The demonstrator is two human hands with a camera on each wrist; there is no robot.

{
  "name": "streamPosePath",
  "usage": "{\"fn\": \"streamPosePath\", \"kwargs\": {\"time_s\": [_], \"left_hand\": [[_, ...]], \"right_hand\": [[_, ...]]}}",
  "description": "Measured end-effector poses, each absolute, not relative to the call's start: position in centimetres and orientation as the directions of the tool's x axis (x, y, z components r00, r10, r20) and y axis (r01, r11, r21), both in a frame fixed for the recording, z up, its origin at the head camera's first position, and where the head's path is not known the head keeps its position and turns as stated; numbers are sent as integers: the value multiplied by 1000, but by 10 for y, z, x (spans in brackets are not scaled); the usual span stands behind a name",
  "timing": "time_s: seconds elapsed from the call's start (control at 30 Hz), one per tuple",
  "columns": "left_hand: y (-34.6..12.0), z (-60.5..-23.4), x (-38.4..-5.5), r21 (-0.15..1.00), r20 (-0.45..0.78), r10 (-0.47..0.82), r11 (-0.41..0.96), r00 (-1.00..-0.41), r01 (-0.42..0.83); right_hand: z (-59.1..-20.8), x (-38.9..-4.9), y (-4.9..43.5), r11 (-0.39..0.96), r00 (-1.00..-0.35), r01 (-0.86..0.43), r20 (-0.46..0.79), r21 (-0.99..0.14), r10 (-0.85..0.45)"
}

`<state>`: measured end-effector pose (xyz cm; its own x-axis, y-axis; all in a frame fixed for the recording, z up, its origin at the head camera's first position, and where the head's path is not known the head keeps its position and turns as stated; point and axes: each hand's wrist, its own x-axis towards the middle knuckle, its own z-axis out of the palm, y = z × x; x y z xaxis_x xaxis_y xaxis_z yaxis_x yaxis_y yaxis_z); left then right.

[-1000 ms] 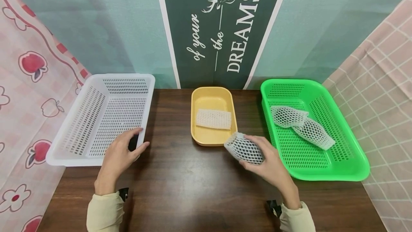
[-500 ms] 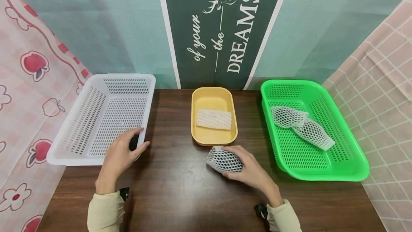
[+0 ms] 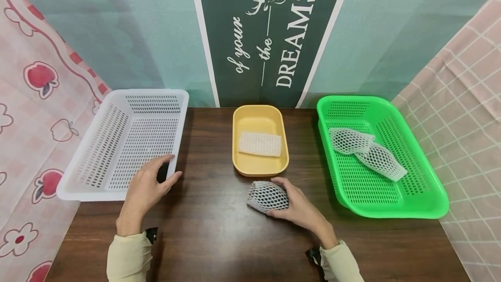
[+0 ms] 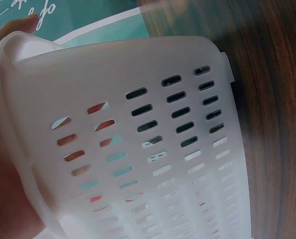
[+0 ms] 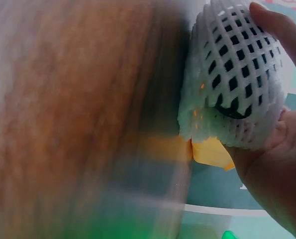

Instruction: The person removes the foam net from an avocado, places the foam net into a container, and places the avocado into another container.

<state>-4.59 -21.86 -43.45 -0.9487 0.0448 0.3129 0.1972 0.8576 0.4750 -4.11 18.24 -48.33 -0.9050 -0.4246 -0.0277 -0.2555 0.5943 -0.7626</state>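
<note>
Hands: my left (image 3: 145,186) spread on white basket (image 3: 88,197), my right (image 3: 301,208) gripping netted piece (image 3: 268,197); frame right, 2 sleeved items (image 3: 350,142) seemingly done; 1 sleeve (image 3: 260,144) remains.

The left forearm (image 3: 129,258), sleeved in cream, rises almost straight from the lower edge of the head view; the left wrist (image 3: 128,226) is bare; the left hand (image 3: 148,187) shows its back, index finger and thumb curved apart in a grip that opens to the person's right. The right forearm (image 3: 339,262), in a matching sleeve, slants inward to the left; the right wrist (image 3: 325,232) is bare too; the right hand (image 3: 299,207) grips with fingers and thumb bent round, fingertips pointing left.
</note>
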Motion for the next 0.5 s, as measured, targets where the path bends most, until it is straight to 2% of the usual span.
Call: {"fn": "streamPosePath", "kwargs": {"time_s": [0.23,0.5], "left_hand": [[-220,-436,-46,474,329,53,854,-943,213],[-218,-434,-47,512,368,46,824,-929,244]], "right_hand": [[-485,-42,187,574,-900,-221,-62,-788,-431],[-485,-44,197,589,-916,-228,-34,-775,-400]]}}
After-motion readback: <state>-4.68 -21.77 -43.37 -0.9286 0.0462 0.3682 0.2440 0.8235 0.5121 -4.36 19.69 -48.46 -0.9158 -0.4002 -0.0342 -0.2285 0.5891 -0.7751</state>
